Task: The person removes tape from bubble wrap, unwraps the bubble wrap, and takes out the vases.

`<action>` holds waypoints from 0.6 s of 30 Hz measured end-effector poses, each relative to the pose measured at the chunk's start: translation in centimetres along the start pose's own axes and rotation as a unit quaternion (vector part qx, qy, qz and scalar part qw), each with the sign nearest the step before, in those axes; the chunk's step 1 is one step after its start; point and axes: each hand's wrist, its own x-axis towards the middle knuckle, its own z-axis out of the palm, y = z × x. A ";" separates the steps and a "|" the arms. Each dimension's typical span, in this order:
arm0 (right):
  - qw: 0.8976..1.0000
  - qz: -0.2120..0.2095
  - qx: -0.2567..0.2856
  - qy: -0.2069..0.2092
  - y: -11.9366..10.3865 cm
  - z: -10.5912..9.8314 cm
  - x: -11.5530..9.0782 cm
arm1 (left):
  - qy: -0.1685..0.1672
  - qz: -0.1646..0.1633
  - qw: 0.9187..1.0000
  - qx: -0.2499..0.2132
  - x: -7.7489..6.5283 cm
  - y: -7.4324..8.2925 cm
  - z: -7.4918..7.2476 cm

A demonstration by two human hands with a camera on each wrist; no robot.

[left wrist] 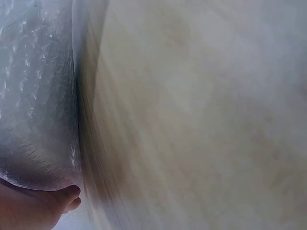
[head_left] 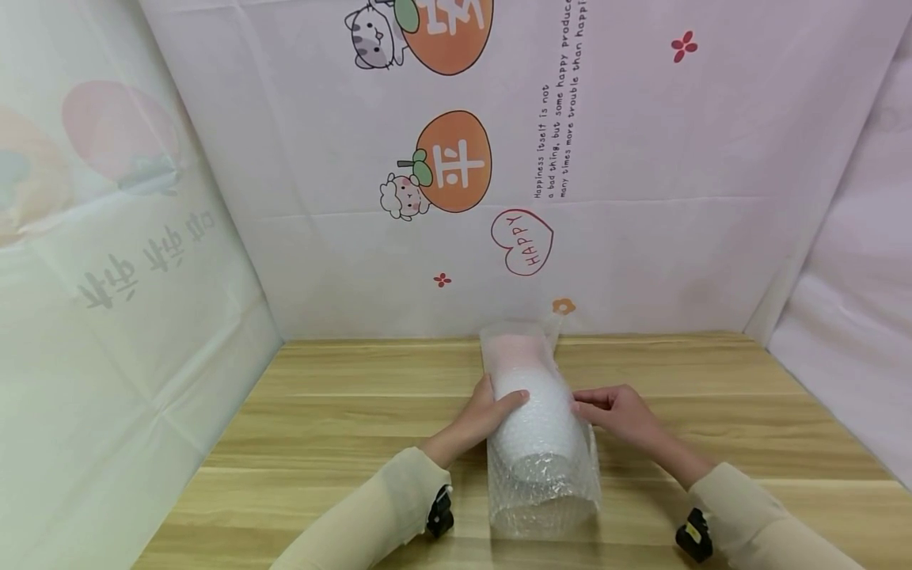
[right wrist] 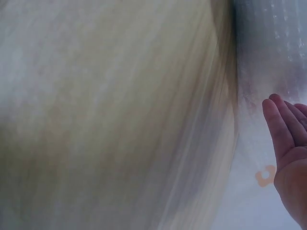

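Observation:
A white, rounded, vase-like object (head_left: 536, 419), pinkish toward its far end, lies inside clear bubble wrap (head_left: 545, 507) on the table. The wrap's near end hangs loose and open past the object. My left hand (head_left: 488, 410) grips the bundle from the left, thumb across its top, the other fingers mostly hidden. On the opposite side, my right hand (head_left: 618, 410) pinches the wrap at its right edge between thumb and fingers. In the left wrist view, fingertips (left wrist: 72, 195) curl at the wrap's end; in the right wrist view, fingers (right wrist: 278, 122) reach to its side.
The wood-grain table (head_left: 342, 412) ends at the back against a printed white cloth (head_left: 342, 261). More cloth hangs along the left side (head_left: 93, 380) and right side (head_left: 848, 340). The bundle's far end lies close to the back cloth. Dark devices sit at both wrists.

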 end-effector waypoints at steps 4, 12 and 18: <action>1.000 -0.003 -0.004 0.010 -0.1 0.2 -0.1 | 0.000 -0.004 1.000 0.001 0.0 0.0 0.0; 0.999 -0.020 -0.006 0.026 0.0 0.3 0.0 | -0.001 -0.006 1.000 -0.004 0.0 -0.1 -0.1; 0.999 -0.028 0.004 0.026 0.4 0.2 0.0 | -0.002 -0.012 1.000 0.002 0.0 0.0 -0.2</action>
